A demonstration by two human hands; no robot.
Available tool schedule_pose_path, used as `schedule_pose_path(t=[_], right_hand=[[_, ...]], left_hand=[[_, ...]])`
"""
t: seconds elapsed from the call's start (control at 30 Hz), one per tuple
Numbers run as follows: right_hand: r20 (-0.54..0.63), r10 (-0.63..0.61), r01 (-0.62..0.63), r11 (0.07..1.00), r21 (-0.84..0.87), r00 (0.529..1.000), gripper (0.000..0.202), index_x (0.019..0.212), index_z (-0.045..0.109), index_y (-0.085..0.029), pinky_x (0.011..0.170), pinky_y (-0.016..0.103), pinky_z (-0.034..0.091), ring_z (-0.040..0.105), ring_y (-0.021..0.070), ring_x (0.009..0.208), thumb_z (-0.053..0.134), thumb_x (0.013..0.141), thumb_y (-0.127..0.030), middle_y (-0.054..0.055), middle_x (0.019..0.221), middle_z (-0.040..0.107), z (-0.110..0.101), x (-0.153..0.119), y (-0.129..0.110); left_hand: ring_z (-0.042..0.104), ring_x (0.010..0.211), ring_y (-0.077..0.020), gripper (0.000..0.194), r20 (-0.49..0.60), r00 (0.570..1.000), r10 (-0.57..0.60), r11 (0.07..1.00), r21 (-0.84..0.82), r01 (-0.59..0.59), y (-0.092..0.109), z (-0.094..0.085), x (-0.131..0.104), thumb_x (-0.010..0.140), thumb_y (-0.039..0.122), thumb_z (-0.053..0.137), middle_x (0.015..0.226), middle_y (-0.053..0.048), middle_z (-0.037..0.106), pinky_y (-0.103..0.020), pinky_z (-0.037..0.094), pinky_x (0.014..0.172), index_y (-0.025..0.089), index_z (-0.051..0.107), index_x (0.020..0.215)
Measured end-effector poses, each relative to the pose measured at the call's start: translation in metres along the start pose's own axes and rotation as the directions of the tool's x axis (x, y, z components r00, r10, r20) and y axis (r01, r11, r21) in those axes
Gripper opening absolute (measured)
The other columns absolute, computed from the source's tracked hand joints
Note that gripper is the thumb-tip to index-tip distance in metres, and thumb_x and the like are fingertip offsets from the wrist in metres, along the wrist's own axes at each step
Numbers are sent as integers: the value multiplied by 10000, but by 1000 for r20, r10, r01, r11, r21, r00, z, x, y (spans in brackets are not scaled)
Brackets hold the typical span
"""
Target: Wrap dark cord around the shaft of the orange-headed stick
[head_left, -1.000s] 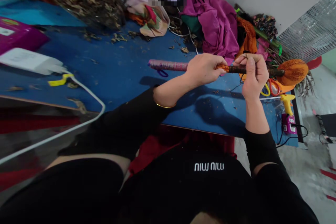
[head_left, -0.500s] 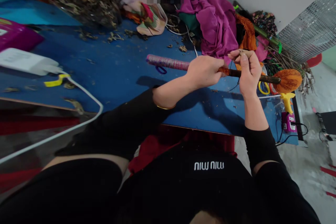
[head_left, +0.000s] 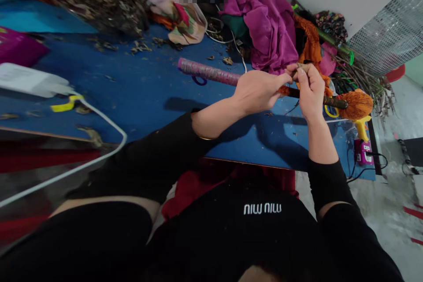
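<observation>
A long stick runs across in front of me, its left length wrapped in pink and grey [head_left: 211, 72] and its right part bare and brown [head_left: 335, 102]. An orange cloth-like bulb [head_left: 358, 105] forms its right end. My left hand [head_left: 257, 90] is closed around the stick near the middle, where a bit of orange wrapping shows. My right hand [head_left: 311, 90] lies over the brown part, thumb and fingertips pinched close to my left fingertips. What the pinch holds is too small to make out. A purple ring [head_left: 199, 80] sits just under the wrapped end.
The blue table [head_left: 132, 79] carries scattered dry leaf bits. Purple cloth [head_left: 264, 22], patterned cloth [head_left: 187, 24] and a dry leaf heap [head_left: 95, 0] lie behind. A white bottle [head_left: 31, 80] stands left; a yellow glue gun [head_left: 362, 128] and twigs [head_left: 380, 86] are right.
My right hand has come left and its fingertips now meet my left fingertips. The stick has tilted slightly, its orange bulb shifting left and down and its wrapped end rising.
</observation>
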State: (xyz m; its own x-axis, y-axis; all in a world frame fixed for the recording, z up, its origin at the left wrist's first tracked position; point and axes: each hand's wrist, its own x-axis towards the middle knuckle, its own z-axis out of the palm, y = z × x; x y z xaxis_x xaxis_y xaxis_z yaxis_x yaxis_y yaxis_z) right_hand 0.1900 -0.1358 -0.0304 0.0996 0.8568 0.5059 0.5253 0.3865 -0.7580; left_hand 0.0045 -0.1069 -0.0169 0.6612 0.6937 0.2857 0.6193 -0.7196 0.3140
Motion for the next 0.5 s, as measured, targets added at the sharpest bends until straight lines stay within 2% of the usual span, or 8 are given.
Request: schedule_pose_path(t=[0.17, 0.33, 0.43, 0.5], right_hand=[[-9, -13, 14, 1000, 22, 1000, 519, 890, 601, -234, 1059, 428, 619, 758, 195, 1164, 478, 1015, -722, 27, 1103, 781, 1, 0, 5], [-8, 10, -9, 998, 59, 1000, 517, 867, 598, -237, 1033, 429, 630, 764, 197, 1146, 513, 996, -731, 22, 1065, 772, 2, 0, 5], [-19, 38, -35, 992, 118, 999, 519, 856, 608, -234, 945, 390, 648, 777, 179, 1050, 555, 973, -736, 23, 1064, 767, 1, 1, 6], [-43, 76, -67, 981, 183, 996, 518, 841, 618, -230, 828, 341, 651, 765, 143, 906, 605, 947, -736, 17, 1090, 766, -4, 4, 7]], left_hand=[[763, 988, -237, 386, 7, 999, 43, 998, 37, -43, -2, 1, 0, 1006, 275, 523, 1091, -41, 828, -315, 476, 746, 289, 739, 1326], [763, 1034, -231, 361, -34, 992, 124, 992, 23, -124, -8, 8, 2, 996, 267, 519, 1135, -14, 832, -319, 469, 748, 302, 795, 1226], [762, 1022, -226, 371, -49, 990, 134, 991, 13, -133, -10, 9, 2, 994, 261, 510, 1133, -10, 833, -321, 473, 754, 304, 811, 1206], [764, 1004, -232, 386, -62, 989, 132, 991, -8, -133, -13, 8, 2, 988, 257, 509, 1107, -28, 836, -328, 470, 751, 291, 817, 1218]])
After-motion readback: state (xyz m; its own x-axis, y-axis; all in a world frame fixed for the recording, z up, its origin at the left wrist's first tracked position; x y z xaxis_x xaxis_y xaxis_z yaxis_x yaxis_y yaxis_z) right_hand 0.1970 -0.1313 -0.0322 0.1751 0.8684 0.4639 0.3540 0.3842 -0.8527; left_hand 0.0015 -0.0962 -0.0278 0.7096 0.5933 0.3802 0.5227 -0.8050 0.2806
